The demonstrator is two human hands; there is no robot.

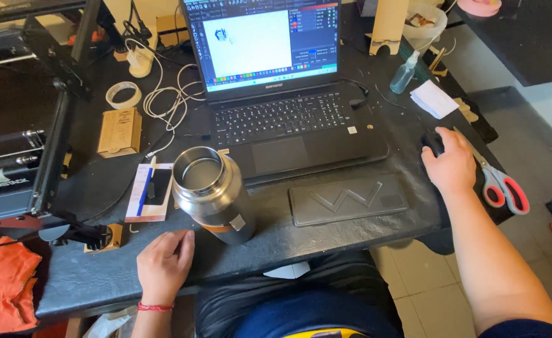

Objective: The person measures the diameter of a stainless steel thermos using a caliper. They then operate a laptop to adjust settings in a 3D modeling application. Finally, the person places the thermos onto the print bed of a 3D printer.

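Observation:
My right hand (452,166) rests over a black computer mouse (432,141) at the right edge of the dark table (326,235), gripping it. My left hand (163,266) lies flat on the table near its front edge, fingers apart, holding nothing. Just beyond its fingertips stands an open stainless steel bottle (213,194) with no lid. Behind the bottle is an open black laptop (276,94) with its screen lit.
Red-handled scissors (498,184) lie right of the mouse. A dark flat pad (348,200) sits before the laptop. A tape roll (123,95), small cardboard box (120,131), white cables (166,94), spray bottle (405,72) and paper (433,99) crowd the back. A machine frame (19,156) stands left.

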